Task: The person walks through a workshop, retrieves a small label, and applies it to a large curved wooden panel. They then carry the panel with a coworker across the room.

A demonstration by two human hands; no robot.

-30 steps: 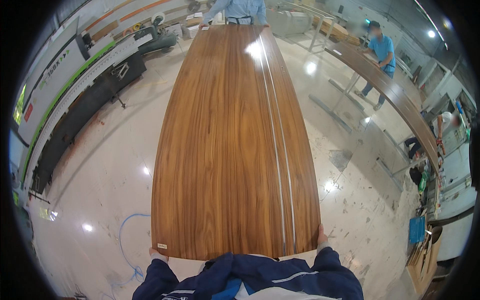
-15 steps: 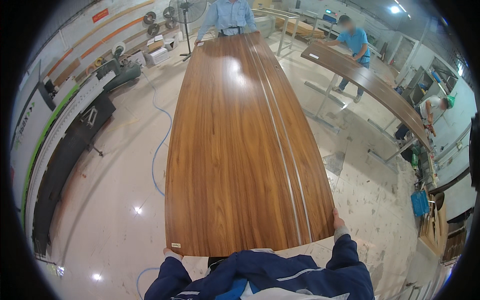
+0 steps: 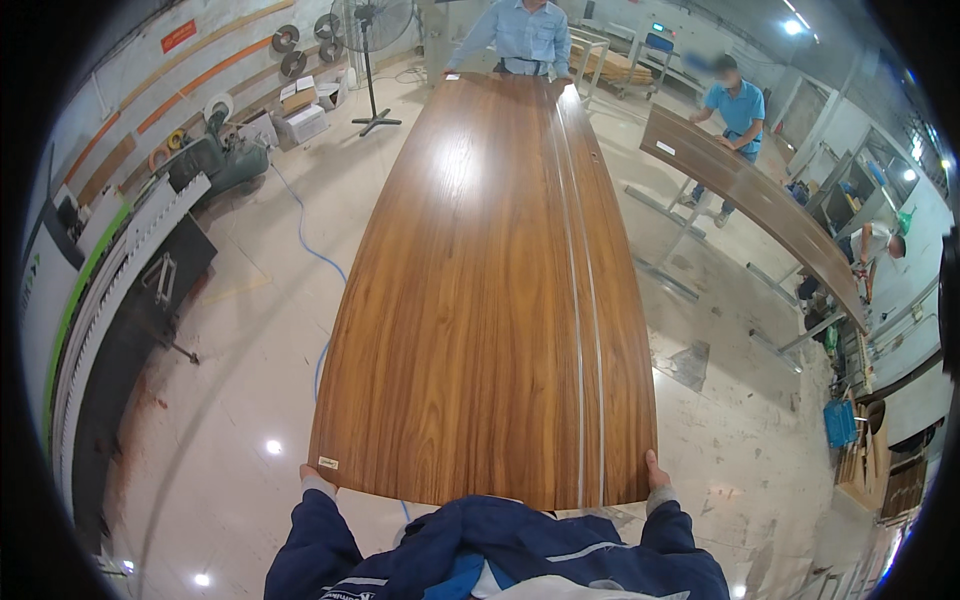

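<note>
A large brown wood-grain door panel (image 3: 460, 300) lies flat in the air in front of me, with two pale metal strips running along its right part. My left hand (image 3: 318, 474) grips its near left corner beside a small label (image 3: 328, 463). At the near right edge my right hand (image 3: 656, 470) is closed on the panel, thumb on top. The fingers of both hands are hidden under the panel. At the far end a person in a light blue shirt (image 3: 522, 38) holds the panel with both hands.
Left stands a long green-and-black machine (image 3: 140, 290), with a blue hose (image 3: 305, 225) on the floor and a standing fan (image 3: 370, 70) behind. To the right, a worker (image 3: 738, 105) stands at another brown panel (image 3: 760, 195) on metal stands; another worker (image 3: 880, 240) bends farther right.
The panel's far end has swung right in the view, along with the person holding it. Its near end has shifted slightly left. Both my hands keep their grip.
</note>
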